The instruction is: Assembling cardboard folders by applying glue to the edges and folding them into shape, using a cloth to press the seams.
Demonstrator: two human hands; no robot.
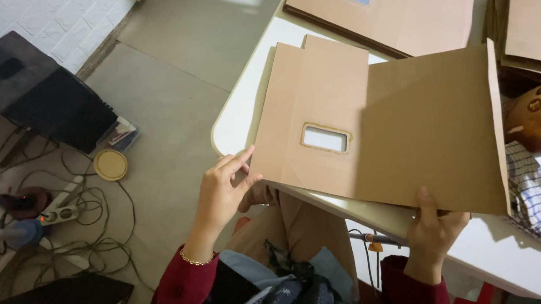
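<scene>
1. The left hand (220, 196) pinches the near left corner of a flat brown cardboard box blank (382, 129), its grip pressed together on the edge, thumb on top.
2. The right hand (435, 229) grips the blank's near right edge, thumb on top, fingers hidden beneath.
3. The blank lies partly on the white desk (234, 120), its near edge overhanging; a rectangular window cutout (325, 138) shows in its left panel.
4. More flat blanks (393, 10) are stacked farther back.
5. A checked cloth (536, 195) lies at the right.
</scene>
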